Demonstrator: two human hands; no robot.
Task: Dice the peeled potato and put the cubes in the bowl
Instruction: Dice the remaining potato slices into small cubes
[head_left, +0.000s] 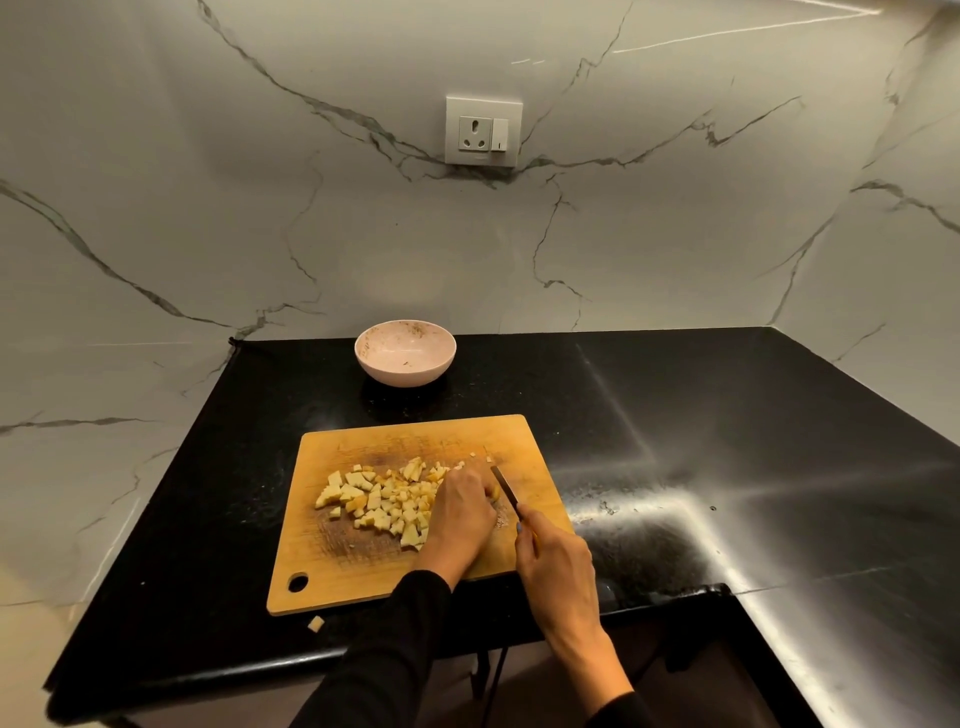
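**Last bit of potato under the knife, bowl not yet filled**

Left hand lies knuckles-up on the board, fingers curled down over the last uncut potato piece, of which only a sliver shows at the fingertips. Probably pinning it so it can't slide under the blade. Fingertips look tucked back from the edge, but I can't see the grip itself.

Right hand is wrapped round the knife handle. The blade points away from the person and sits right beside the left fingers, at or on the piece. Contact with the board is not clear.

The cubes are heaped on the board left of the left hand, likely pushed clear of the cutting spot. A few strays lie near the blade tip. One stray cube is off the board, on the counter near its front edge.

The bowl stands behind the board, well apart, next to the wall. It holds no cubes, only smears and specks inside. It is probably parked there to keep the chopping space open.

Judgement: dicing nearly done, transfer not started. The stray cube needs collecting.
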